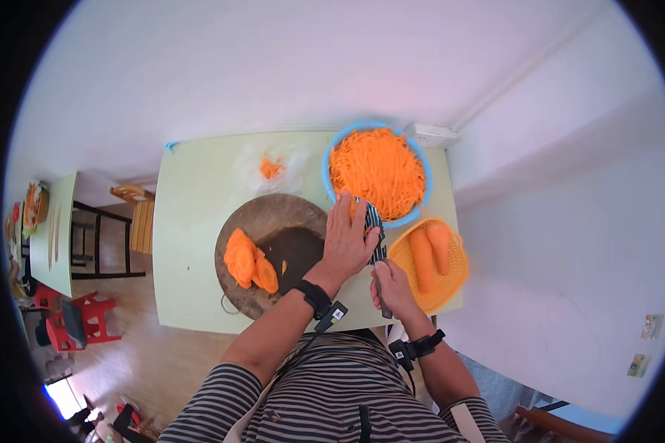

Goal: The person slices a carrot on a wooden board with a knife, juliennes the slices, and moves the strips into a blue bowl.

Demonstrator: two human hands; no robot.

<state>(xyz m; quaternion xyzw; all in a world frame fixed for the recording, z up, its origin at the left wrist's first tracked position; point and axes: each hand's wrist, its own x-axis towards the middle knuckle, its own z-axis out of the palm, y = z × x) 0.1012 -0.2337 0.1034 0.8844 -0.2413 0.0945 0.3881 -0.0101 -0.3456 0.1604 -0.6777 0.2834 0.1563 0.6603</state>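
My right hand (396, 286) is closed round the handle of a kitchen knife (377, 230) with a dark, patterned blade. The blade points away from me, its tip by the rim of a blue bowl (326, 164) heaped with shredded carrot (377, 166). My left hand (347, 232) lies with fingers stretched out along the blade's left side; a bit of orange shows by its fingertips, and what is under the palm is hidden. To the left, carrot slices (247, 260) are piled on a round chopping board (303, 210), which has a dark wet patch.
A yellow basket (459, 277) with whole carrots (423, 258) stands right of the knife. Behind the board, a clear plastic bag (292, 164) has orange scraps on it. A white power strip (431, 135) sits at the table's back right, against the wall. Red stools (89, 321) stand far left.
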